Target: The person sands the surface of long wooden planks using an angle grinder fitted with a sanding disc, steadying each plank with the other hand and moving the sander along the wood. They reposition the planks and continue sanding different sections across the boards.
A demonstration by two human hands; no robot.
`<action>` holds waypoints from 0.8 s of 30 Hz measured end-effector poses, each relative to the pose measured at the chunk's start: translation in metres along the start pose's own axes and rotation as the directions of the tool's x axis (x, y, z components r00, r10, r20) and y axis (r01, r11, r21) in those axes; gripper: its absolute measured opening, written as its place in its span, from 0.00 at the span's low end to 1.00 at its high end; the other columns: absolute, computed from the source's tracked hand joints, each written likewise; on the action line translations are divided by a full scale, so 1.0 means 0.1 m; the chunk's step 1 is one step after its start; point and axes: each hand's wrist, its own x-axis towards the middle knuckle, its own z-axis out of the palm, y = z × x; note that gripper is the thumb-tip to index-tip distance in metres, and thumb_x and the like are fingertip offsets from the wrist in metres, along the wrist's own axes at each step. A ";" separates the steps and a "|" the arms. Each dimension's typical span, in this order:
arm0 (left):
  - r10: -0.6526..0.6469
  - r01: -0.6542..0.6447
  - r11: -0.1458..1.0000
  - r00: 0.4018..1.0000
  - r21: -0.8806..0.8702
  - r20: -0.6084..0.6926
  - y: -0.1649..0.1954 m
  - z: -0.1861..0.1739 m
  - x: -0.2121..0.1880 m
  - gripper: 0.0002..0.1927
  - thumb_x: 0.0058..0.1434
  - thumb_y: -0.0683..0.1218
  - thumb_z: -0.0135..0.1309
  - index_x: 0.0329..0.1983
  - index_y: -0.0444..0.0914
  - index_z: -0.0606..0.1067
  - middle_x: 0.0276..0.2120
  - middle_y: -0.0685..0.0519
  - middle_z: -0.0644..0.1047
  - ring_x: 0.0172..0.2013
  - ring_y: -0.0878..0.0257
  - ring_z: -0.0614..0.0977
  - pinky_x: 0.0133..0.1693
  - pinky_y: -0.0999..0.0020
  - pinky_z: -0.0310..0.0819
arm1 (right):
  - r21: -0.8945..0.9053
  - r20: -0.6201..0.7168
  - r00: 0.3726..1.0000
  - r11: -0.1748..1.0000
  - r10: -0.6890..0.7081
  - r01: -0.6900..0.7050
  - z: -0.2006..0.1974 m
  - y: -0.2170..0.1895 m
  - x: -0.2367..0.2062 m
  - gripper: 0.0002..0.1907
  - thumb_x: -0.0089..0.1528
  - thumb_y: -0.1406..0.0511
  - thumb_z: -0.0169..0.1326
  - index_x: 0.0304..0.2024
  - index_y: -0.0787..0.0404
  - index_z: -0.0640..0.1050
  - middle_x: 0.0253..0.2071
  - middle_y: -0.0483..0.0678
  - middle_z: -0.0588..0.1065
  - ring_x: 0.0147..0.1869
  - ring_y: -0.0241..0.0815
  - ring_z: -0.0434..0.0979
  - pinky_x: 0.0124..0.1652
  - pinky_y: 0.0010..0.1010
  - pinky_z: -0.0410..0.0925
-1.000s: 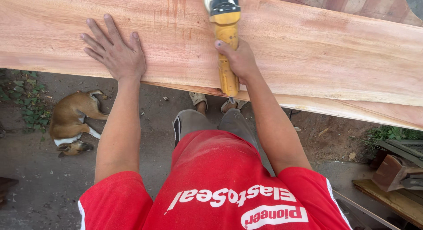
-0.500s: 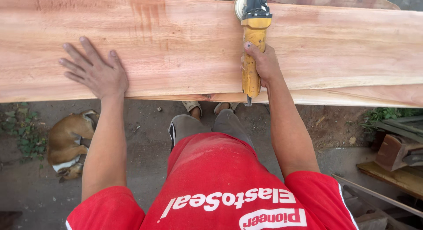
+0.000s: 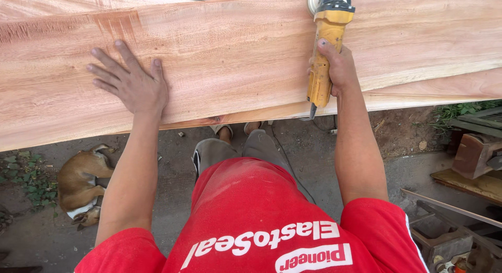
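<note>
On the ground under the plank's near edge lies a brown dog [image 3: 81,186]. The left hand [image 3: 133,84] presses flat, fingers spread, on the long wooden plank [image 3: 235,58]. The right hand [image 3: 339,69] is wrapped around a yellow grinder [image 3: 325,48], whose head reaches the plank's far edge.

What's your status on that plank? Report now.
Right hand gripping yellow grinder, disc end on wooden plank. Left hand flat, fingers spread on plank. Dog lying below.
</note>
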 end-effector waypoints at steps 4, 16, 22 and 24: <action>-0.042 0.042 0.999 0.999 -0.032 0.007 0.29 -0.14 -0.04 0.43 0.80 0.74 0.26 0.87 0.48 0.35 0.79 0.31 0.29 0.75 0.23 0.29 0.74 0.24 0.23 | 0.106 -0.094 0.995 0.994 0.038 -0.028 -0.26 -0.02 -0.07 0.21 0.63 0.54 0.60 0.45 0.64 0.73 0.30 0.51 0.76 0.29 0.43 0.80 0.29 0.35 0.76; -0.138 0.138 0.990 0.990 0.004 0.009 0.44 -0.30 -0.10 0.44 0.75 0.77 0.24 0.87 0.54 0.38 0.81 0.39 0.31 0.78 0.32 0.31 0.77 0.32 0.24 | -0.175 0.271 0.962 0.980 -0.045 0.095 0.42 0.41 -0.17 0.20 0.64 0.58 0.62 0.50 0.65 0.77 0.38 0.48 0.79 0.38 0.37 0.80 0.38 0.32 0.76; -0.117 0.117 0.993 0.992 0.006 -0.048 0.39 -0.18 -0.09 0.44 0.76 0.77 0.25 0.87 0.55 0.40 0.81 0.39 0.34 0.78 0.32 0.33 0.78 0.32 0.26 | -0.149 0.012 0.994 0.983 0.112 -0.108 -0.47 0.15 -0.03 0.18 0.63 0.58 0.60 0.47 0.64 0.73 0.32 0.48 0.78 0.31 0.39 0.80 0.33 0.33 0.79; -0.117 0.117 0.993 0.992 0.004 -0.046 0.40 -0.17 -0.08 0.43 0.76 0.77 0.25 0.87 0.55 0.40 0.81 0.39 0.34 0.78 0.32 0.33 0.78 0.32 0.27 | -0.060 0.029 0.999 0.997 0.041 -0.039 -0.82 0.00 0.01 0.19 0.65 0.58 0.59 0.49 0.64 0.72 0.32 0.49 0.77 0.33 0.40 0.80 0.34 0.34 0.78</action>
